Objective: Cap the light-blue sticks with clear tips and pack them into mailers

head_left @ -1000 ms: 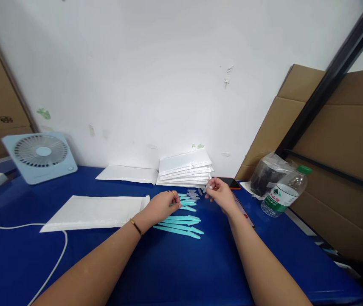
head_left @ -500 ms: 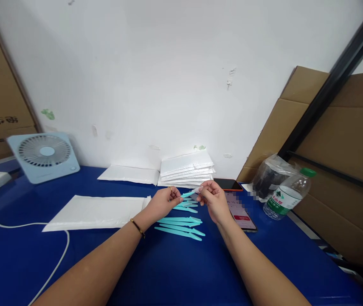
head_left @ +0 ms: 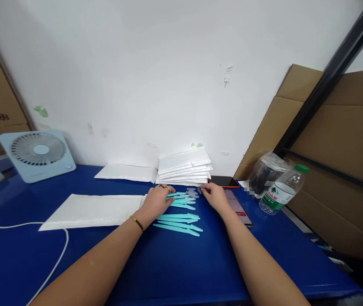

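Several slim teal eyebrow razors [head_left: 178,230] lie in two groups on the blue table, handles mostly to the left. My left hand [head_left: 158,200] is at the farther group, with thumb and fingers closed round the left end of a teal razor [head_left: 178,194]. Small translucent blade caps [head_left: 192,193] lie at the right tips of that group. My right hand [head_left: 214,195] rests low by them, its fingertips pinched on one translucent cap [head_left: 199,190].
White padded mailers [head_left: 184,163] are stacked by the wall, with single ones [head_left: 95,210] to the left. Right of my hands lie two phones [head_left: 237,208], a bagged dark item [head_left: 265,176] and a water bottle [head_left: 281,193]. A fan [head_left: 39,155] and white cable [head_left: 65,255] are at left.
My hands have moved apart, and the razor held between them has gone down to the farther group with my left hand. My right hand has lowered to the table beside the caps.
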A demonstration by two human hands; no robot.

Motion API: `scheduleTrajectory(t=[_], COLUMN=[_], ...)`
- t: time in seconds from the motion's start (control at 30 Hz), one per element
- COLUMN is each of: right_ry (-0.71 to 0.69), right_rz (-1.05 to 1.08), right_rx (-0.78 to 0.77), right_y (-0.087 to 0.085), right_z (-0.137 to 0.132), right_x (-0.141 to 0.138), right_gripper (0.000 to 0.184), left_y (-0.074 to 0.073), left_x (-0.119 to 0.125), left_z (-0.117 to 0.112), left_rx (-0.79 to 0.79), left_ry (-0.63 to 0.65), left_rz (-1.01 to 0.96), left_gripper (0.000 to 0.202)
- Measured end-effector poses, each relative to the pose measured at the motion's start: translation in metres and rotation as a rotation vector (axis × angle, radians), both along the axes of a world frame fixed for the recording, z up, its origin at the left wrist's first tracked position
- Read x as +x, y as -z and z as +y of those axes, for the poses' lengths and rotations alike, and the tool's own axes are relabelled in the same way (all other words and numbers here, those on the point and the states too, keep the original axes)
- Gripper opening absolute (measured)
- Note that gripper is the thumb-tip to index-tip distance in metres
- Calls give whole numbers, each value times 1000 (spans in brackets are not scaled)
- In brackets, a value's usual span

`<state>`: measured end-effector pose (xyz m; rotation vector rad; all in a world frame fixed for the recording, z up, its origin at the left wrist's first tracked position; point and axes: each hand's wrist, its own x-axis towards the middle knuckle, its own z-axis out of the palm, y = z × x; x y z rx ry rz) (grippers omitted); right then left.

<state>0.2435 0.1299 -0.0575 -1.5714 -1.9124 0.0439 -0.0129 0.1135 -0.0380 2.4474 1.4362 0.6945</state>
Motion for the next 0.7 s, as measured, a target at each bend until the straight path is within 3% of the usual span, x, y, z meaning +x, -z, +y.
scheduleTrajectory(t=[0.1,0.2,0.33,0.43,0.53,0.63,0.7], right_ry=[-23,82,216,184,139,51,-34], right_rz=[-153,-268,-394,-385,-109,455,852], right_rx=[-62,-113,-112,-83,-68,-86,-106], right_y=[3,2,2,1,-3,-13,-21], right_z=[2,2,-1,-3,-5,-9,-13], right_x=[-8,-11,-8,-6,-5,-6,-11], right_gripper=[18,16,24,29,22,14,20], left_y=[-3,-6,-3,0,0,-2,-2], left_x=[1,4,8,8,6,3,3], left_z=[-6,-12,-16,-15,-13,-8,-4], left_rx=[-41,-119,-249,-315,-315,-285,-272], left_ry=[109,215,197,162,138,100,66], left_rz=[14,80,127,95,-9,-160,-238], left_gripper=[20,18,14,14,18,23,27])
